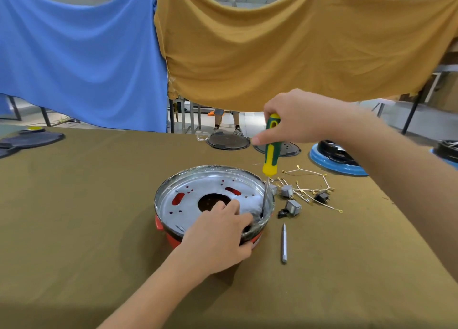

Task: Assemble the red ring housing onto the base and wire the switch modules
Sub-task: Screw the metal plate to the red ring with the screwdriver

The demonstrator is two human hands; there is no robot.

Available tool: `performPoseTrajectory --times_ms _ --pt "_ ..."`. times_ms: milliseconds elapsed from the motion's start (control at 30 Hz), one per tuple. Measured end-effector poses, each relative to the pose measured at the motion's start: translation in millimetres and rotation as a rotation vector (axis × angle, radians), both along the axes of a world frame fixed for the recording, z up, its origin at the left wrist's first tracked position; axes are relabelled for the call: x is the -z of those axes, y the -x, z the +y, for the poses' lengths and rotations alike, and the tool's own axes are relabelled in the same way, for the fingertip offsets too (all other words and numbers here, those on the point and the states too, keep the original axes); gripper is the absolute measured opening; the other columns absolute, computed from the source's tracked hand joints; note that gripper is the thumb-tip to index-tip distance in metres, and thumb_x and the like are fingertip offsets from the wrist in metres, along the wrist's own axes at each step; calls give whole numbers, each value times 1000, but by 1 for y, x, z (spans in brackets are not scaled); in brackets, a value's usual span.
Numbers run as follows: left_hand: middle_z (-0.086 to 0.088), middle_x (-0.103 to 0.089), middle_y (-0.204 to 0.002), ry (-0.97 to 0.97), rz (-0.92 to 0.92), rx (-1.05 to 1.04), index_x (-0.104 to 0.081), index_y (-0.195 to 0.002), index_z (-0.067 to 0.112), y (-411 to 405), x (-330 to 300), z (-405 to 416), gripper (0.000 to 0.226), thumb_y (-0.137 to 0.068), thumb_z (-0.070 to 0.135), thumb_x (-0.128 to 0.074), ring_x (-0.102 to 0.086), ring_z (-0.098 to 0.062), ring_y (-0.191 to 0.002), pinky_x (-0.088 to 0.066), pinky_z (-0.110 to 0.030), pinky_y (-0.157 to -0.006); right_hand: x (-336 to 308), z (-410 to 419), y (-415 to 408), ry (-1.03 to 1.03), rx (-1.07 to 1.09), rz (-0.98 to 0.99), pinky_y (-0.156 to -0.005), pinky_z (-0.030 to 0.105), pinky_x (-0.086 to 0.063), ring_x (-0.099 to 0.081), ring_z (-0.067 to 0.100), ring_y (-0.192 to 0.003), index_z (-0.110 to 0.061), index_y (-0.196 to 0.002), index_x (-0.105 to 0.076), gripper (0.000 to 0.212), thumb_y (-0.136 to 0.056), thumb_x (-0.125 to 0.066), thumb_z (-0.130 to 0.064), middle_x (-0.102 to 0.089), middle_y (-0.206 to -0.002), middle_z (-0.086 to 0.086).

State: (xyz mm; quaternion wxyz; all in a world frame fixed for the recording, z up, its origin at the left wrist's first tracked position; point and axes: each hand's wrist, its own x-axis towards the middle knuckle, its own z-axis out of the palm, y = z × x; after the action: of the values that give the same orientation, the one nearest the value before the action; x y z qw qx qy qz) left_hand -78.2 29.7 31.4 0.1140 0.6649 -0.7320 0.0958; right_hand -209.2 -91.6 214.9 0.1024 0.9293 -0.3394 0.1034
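Note:
A round silver metal base (198, 192) with a central hole sits in the red ring housing (171, 239) at the middle of the table. My left hand (218, 237) grips the near right rim of this assembly, fingers over the edge. My right hand (295, 120) holds the top of a yellow-green screwdriver (271, 152) upright; its tip touches the inside of the base near the right rim. Several grey and black switch modules (292, 206) with white wires (309, 185) lie just to the right of the assembly.
A small silver tool (284, 244) lies on the olive table cloth (86, 217) to the right of my left hand. Dark round plates (228, 141) and blue-rimmed housings (334, 159) stand at the far edge. Blue and mustard cloths hang behind; a person's legs show beneath.

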Motion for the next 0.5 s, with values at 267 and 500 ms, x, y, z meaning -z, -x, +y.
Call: performPoseTrajectory --times_ms 267,500 --pt "5 -39 -101 5 -7 -8 -50 -128 31 0 2 -1 41 -92 52 -46 -41 -13 -87 -41 -24 -63 -6 0 9 -435 -122 -55 -55 31 -41 -50 18 -61 -28 -96 -56 9 -92 -62 -34 -60 -78 4" --pt "5 -39 -99 5 -13 -16 -51 -124 30 0 2 0 39 -92 52 -45 -41 -13 -85 -37 -23 -60 10 0 -2 36 43 -86 -51 28 -37 -51 19 -56 -13 -74 -59 51 -87 -57 -62 -55 -63 1"
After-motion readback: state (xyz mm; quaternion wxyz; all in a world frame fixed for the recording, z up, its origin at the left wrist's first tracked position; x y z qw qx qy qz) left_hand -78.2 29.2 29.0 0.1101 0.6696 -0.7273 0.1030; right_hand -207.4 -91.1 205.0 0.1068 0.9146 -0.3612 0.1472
